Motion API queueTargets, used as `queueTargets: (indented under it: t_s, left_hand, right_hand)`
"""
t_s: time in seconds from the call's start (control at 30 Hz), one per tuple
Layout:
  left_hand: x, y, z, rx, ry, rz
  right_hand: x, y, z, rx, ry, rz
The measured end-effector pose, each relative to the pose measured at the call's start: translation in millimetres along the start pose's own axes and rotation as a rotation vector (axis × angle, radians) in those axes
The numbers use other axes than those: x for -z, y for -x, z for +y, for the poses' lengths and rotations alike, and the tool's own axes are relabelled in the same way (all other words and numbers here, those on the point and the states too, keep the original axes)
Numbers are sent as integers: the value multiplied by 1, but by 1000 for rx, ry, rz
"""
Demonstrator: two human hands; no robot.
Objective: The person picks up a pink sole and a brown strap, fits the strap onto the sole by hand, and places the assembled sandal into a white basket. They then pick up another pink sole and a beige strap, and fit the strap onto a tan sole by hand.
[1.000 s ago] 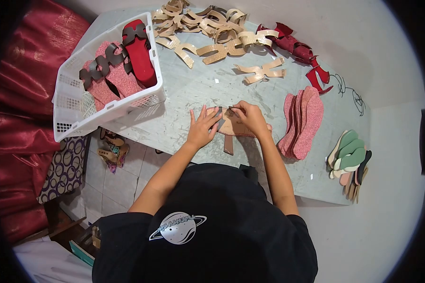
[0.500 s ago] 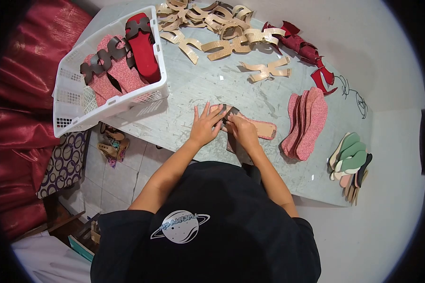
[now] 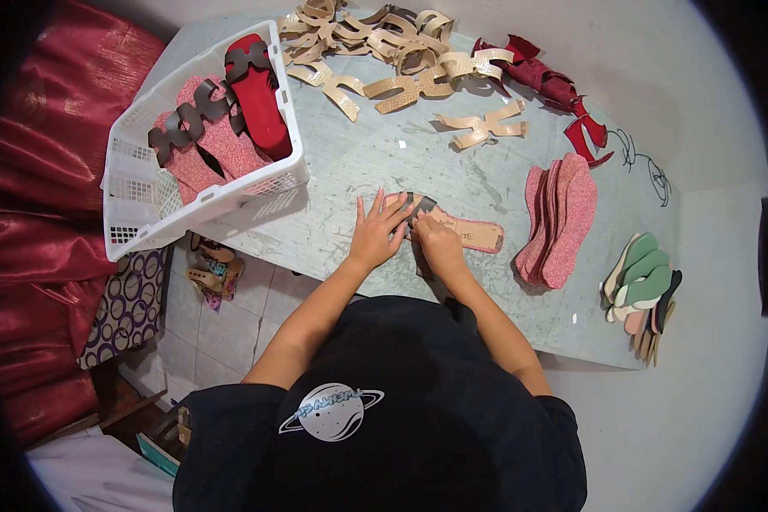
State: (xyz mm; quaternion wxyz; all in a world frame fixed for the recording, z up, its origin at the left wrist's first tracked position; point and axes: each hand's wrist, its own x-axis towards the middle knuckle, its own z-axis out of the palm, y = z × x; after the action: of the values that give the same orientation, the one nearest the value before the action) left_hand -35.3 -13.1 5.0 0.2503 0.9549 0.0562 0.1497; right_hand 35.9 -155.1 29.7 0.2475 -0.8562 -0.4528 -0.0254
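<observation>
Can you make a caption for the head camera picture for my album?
Left hand and right hand hold a dark strap against a pink insole on the grey table.

One camera, worn on the head, looks forward and steeply down with a wide, round-edged view. The table [image 3: 358, 162] fills the upper half; left hand [image 3: 375, 235] and right hand [image 3: 439, 243] lie near, mid-frame; the shirt [image 3: 375, 410] fills the bottom
</observation>
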Motion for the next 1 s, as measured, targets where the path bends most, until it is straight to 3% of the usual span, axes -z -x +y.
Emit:
queueTargets:
  t_s: [1.0]
  left_hand:
    - [-4, 2, 1, 6, -35, -18]
  right_hand:
    - [-19, 7, -4, 22, 99, 115]
